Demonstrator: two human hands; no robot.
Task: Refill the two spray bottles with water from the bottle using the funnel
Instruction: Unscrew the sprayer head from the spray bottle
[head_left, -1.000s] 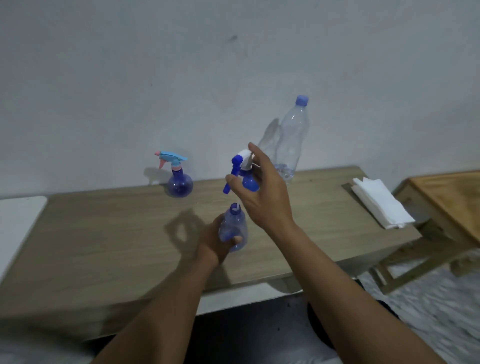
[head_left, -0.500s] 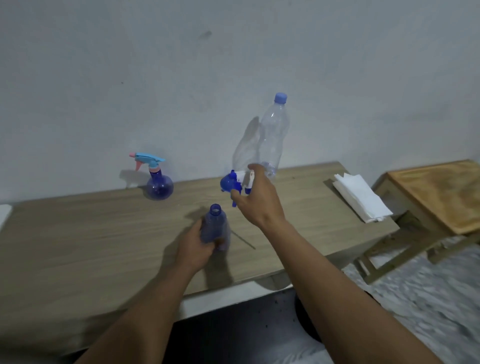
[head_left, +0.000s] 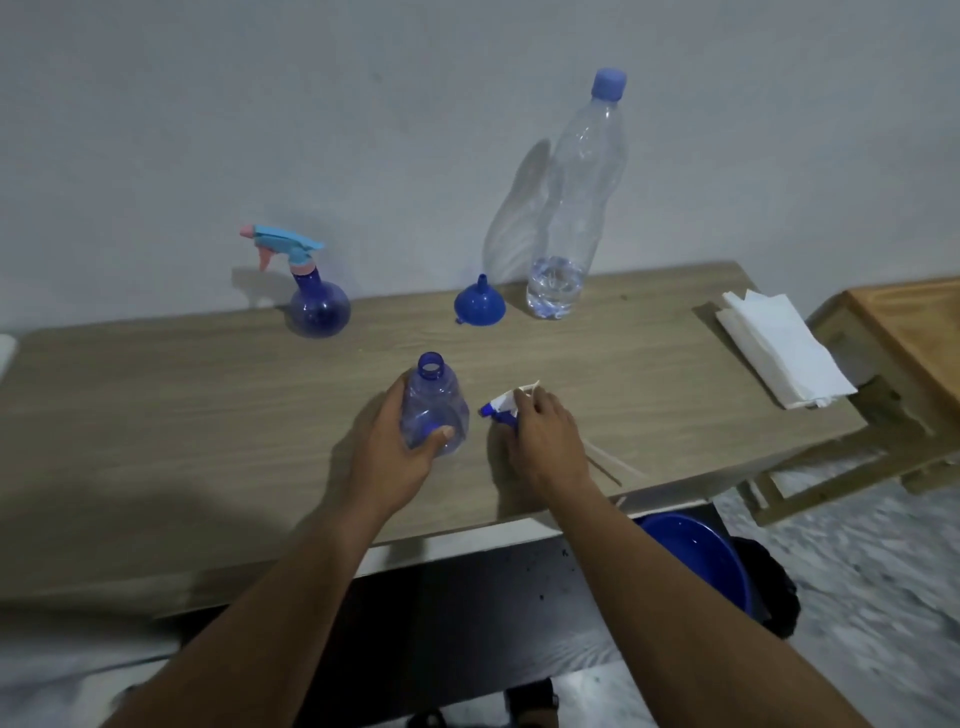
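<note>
My left hand (head_left: 397, 457) grips an uncapped blue spray bottle (head_left: 434, 402) standing on the wooden table (head_left: 182, 410), its mouth open at the top. Just to its right, my right hand (head_left: 543, 436) rests on the table, shut on the white and blue spray head (head_left: 501, 405), whose thin tube (head_left: 610, 465) trails toward the table's front edge. A blue funnel (head_left: 479, 304) sits upside down further back. Beside it stands a tall clear water bottle (head_left: 571, 208) with a blue cap and a little water. A second spray bottle (head_left: 311, 291) with a light blue trigger stands at the back left.
A stack of white paper napkins (head_left: 782, 348) lies at the table's right end. A lower wooden table (head_left: 914, 332) stands further right. A blue basin (head_left: 698, 556) sits on the floor under the table's front edge. A grey wall runs close behind the table.
My right hand carried the removed spray head from above the bottle down to the table on its right. My left hand lowered the uncapped bottle. The funnel came into view.
</note>
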